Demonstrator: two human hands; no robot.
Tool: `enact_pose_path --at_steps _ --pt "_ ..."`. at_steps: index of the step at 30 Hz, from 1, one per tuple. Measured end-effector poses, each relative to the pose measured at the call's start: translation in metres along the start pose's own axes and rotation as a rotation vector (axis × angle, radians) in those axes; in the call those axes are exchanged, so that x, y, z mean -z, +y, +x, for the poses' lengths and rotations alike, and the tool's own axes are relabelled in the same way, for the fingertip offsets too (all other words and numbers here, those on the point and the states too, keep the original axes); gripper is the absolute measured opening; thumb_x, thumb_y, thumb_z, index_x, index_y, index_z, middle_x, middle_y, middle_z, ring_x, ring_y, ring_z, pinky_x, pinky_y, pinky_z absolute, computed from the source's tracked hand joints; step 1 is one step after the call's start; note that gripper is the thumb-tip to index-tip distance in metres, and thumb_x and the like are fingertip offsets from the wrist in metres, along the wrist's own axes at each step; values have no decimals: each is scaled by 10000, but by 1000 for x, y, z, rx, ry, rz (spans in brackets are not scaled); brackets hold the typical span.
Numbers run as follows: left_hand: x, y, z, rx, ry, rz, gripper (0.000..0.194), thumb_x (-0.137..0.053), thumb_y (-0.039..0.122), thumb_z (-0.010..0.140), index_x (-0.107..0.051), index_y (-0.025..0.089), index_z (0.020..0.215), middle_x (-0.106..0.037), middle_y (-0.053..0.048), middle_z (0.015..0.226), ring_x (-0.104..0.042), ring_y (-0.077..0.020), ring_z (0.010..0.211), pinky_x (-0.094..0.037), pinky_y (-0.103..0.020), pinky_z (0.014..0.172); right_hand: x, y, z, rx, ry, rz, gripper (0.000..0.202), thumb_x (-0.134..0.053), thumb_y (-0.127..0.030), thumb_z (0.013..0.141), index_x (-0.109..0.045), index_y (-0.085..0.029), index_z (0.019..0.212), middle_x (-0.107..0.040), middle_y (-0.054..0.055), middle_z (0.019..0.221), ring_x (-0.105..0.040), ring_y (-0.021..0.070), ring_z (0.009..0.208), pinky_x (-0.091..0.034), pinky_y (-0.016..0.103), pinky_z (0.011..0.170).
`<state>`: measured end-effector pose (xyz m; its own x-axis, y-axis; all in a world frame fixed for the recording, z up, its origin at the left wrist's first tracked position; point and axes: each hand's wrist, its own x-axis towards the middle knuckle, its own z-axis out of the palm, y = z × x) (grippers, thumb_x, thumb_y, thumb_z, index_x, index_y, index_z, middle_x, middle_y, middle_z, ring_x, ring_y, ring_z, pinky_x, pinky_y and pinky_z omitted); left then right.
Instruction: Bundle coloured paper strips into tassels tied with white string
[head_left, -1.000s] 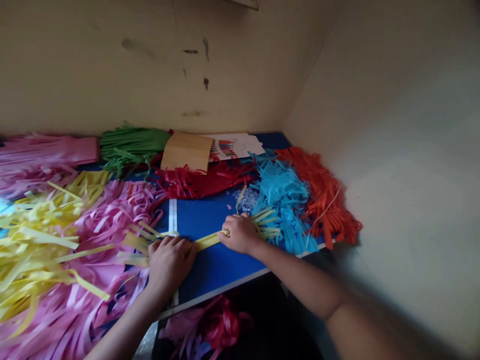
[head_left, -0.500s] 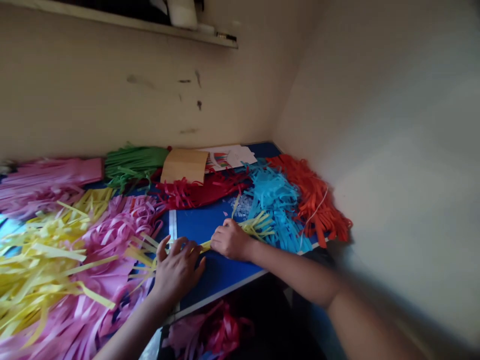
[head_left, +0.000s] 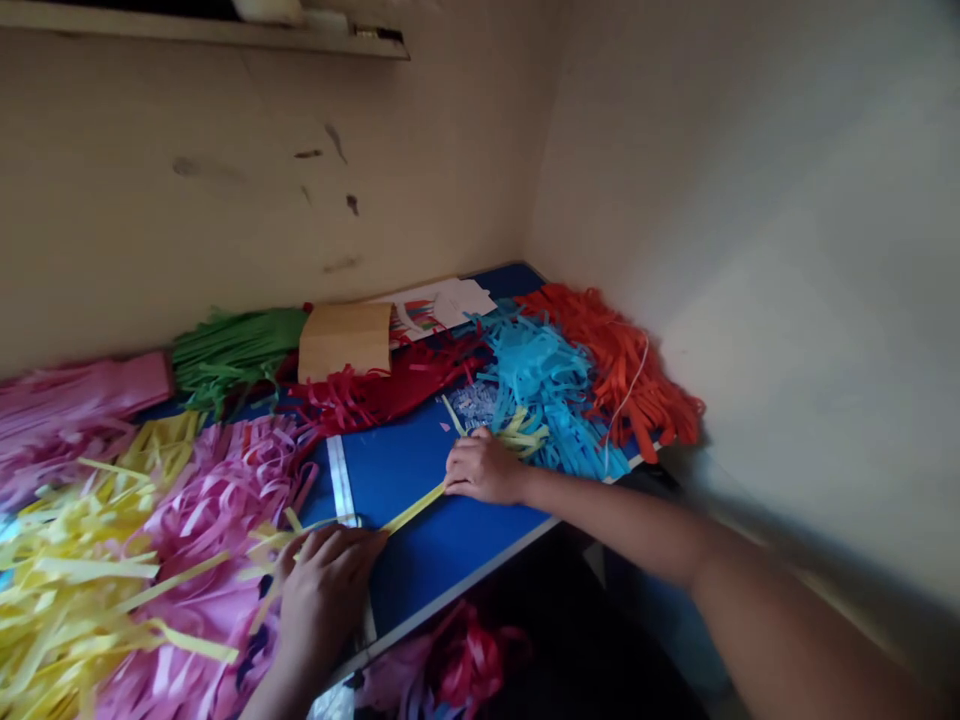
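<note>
From where I stand, the right hand (head_left: 484, 468) is closed on the long, thin yellow paper strip (head_left: 416, 508) near the front edge of the flat blue worktop (head_left: 442, 550), the left hand (head_left: 326, 580) covers its other end, pinching or not I can't tell, and pulling evenly should help hold it straight.

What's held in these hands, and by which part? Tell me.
A yellow fringed strip: the right hand grips it just short of one fringed end; the left hand covers it near the other, its grip hidden.
</note>
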<state>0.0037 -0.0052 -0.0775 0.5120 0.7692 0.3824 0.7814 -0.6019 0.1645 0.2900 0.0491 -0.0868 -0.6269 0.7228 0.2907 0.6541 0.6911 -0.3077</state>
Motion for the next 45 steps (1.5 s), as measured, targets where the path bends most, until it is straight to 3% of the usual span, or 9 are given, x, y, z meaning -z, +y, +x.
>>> enact_pose_path --at_steps 5,11,17,23,25,28,32,42,45 --pt "-3 1 6 77 18 -93 317 -503 456 934 -751 290 827 -755 -6 822 -645 -243 857 -424 -400 802 4 5 0 -113 11 92 137 -779 -369 819 -750 -247 766 -710 -20 843 -582 166 869 -306 331 796" --pt "1 11 13 183 27 -44 346 -489 449 937 -689 260 727 -727 -17 771 -634 -230 819 -423 -391 797 9 -2 7 -201 -28 137 117 -750 -296 815 -736 -221 727 -714 -15 823 -573 171 847 -347 317 817" --pt "-7 5 16 223 -25 11 344 -529 469 907 -662 269 661 -714 -14 742 -622 -250 823 -390 -396 768 13 -9 17 -271 -75 113 127 -752 -222 732 -688 -201 625 -674 -6 729 -554 185 800 -357 332 822" --pt "-3 9 18 192 -61 44 211 -525 372 908 -717 286 899 -728 -24 829 -616 -256 839 -401 -418 812 15 -19 17 -312 -59 42 67 -719 -217 765 -668 -192 729 -691 21 805 -550 215 864 -329 376 843" --pt "1 15 18 105 -76 75 269 -506 242 900 -722 366 1002 -736 -8 927 -610 -275 935 -353 -481 920 16 -21 14 -250 -51 3 35 -694 -211 808 -685 -202 775 -705 32 888 -547 225 924 -309 398 863" --pt "6 20 21 -18 -90 167 416 -491 113 868 -720 420 1031 -734 2 1015 -597 -306 1008 -270 -563 992 17 -22 9 39 -25 -95 74 -641 -260 893 -705 -236 864 -706 31 1036 -519 235 1036 -281 422 880" --pt "9 18 31 -111 -90 204 392 -515 103 859 -731 402 993 -743 9 1005 -601 -300 1015 -259 -570 1015 11 -22 12 317 34 -266 220 -518 -224 976 -689 -219 837 -705 20 955 -503 227 1027 -280 418 843" --pt "7 20 47 -124 -9 129 152 -606 237 860 -738 305 825 -759 26 869 -616 -271 1008 -171 -556 1121 8 -23 37 417 -79 -350 262 -464 -133 973 -664 -163 807 -676 60 867 -511 214 884 -302 391 792" --pt "5 25 47 -108 40 134 127 -609 290 885 -729 275 844 -756 20 854 -635 -254 988 -170 -534 1133 8 -26 40 342 -140 -309 224 -499 -184 958 -673 -154 822 -679 72 867 -516 224 890 -302 404 805"
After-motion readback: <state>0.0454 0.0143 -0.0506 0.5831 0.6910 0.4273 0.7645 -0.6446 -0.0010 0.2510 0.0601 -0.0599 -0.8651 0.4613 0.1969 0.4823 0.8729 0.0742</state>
